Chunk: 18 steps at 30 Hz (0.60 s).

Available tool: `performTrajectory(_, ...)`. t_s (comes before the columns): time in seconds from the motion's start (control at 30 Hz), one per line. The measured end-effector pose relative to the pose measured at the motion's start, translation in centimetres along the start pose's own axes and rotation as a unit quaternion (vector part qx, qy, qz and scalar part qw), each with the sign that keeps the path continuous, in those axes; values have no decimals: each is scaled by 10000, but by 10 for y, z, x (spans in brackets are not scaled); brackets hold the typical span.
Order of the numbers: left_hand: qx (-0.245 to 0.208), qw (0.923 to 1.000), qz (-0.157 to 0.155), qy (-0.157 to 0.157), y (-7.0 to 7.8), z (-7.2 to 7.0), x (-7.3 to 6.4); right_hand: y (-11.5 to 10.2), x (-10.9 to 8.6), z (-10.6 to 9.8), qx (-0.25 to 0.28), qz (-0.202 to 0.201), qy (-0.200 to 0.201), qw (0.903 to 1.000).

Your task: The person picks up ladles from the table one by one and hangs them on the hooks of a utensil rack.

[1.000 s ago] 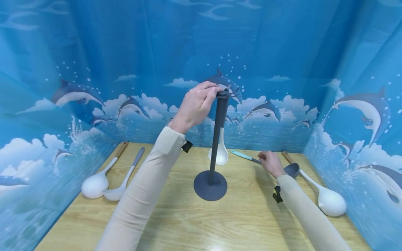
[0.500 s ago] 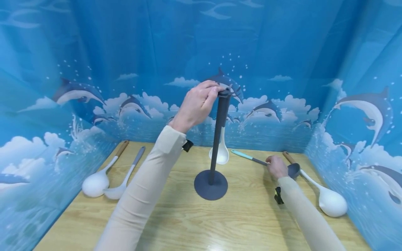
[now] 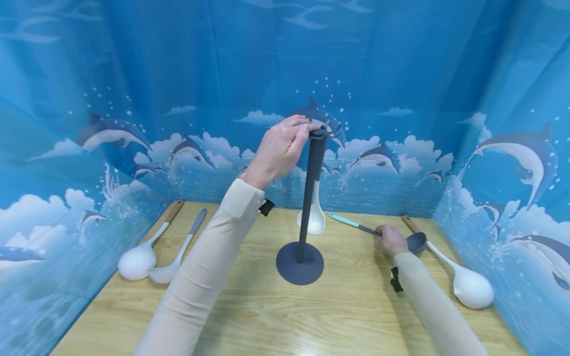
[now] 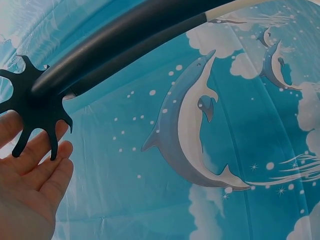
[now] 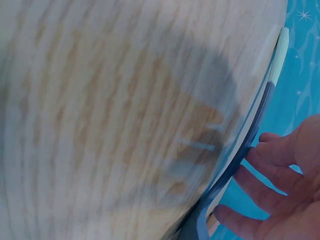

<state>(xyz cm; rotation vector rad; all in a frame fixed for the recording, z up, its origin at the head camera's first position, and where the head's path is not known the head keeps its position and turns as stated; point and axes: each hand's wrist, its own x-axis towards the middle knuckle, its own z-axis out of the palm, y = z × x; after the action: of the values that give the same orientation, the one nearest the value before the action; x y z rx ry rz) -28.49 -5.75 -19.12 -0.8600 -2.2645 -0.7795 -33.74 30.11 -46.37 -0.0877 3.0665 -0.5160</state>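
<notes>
My left hand [image 3: 282, 146] holds the top of a dark grey utensil stand [image 3: 307, 198], with its fingers at the crown of hooks [image 4: 37, 102]. A white ladle [image 3: 316, 220] hangs from the crown, behind the post. At the right, my right hand [image 3: 392, 240] is at the shaft of a dark ladle [image 3: 417, 242] with a mint handle end [image 3: 343, 219], which lies on the table. In the right wrist view several fingertips [image 5: 245, 175] touch that dark shaft [image 5: 255, 125]; part of the ladle is hidden behind the hand in the head view.
Two light utensils lie at the left: a white ladle [image 3: 137, 262] with a wooden handle and another [image 3: 164, 273] with a grey handle. A wooden-handled white ladle [image 3: 473, 288] lies at the far right. Blue dolphin-print curtain [image 3: 249, 64] surrounds the wooden table [image 3: 267, 316].
My right hand has moved a little to the right and down along the dark ladle's shaft. The left hand stays at the stand's top, and the hanging white ladle keeps its place.
</notes>
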Motion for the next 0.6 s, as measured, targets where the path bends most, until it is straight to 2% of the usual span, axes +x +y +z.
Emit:
performTrajectory(0.23, 61, 10000, 27, 28, 0, 1, 0, 3, 4, 4, -68, 6, -23, 10000)
performTrajectory(0.6, 68, 9997, 154, 194, -1, 2, -1, 4, 9, 11, -188, -134, 195, 9995)
